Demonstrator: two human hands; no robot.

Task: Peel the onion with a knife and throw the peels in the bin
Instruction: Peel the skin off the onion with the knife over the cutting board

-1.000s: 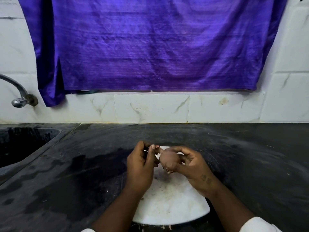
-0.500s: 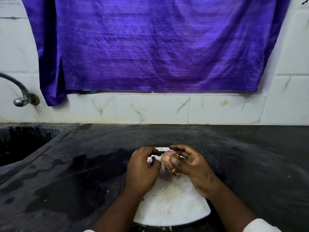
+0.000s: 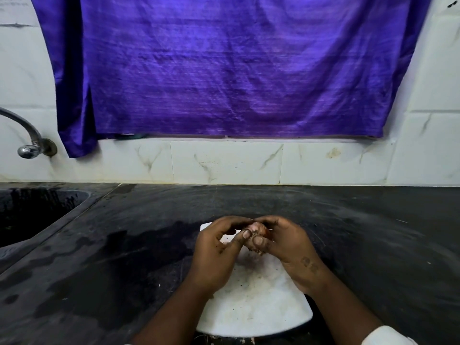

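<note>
A small pinkish-brown onion [image 3: 257, 230] is held just above the far end of a white cutting board [image 3: 254, 312]. My right hand [image 3: 286, 245] cups it from the right, thumb pressed on its near side. My left hand [image 3: 219, 247] closes in from the left, fingers over the onion's top and thumb against its skin. Both sets of fingertips meet over the onion and hide most of it. No knife and no bin are in view.
The board lies on a dark, damp stone counter [image 3: 124, 257]. A sunken sink [image 3: 32, 210] sits at the far left under a metal tap [image 3: 27, 143]. A purple cloth [image 3: 224, 70] hangs on the tiled wall behind.
My hands have drawn together over the onion. The onion has turned in my right hand, and my left fingers now cover its top.
</note>
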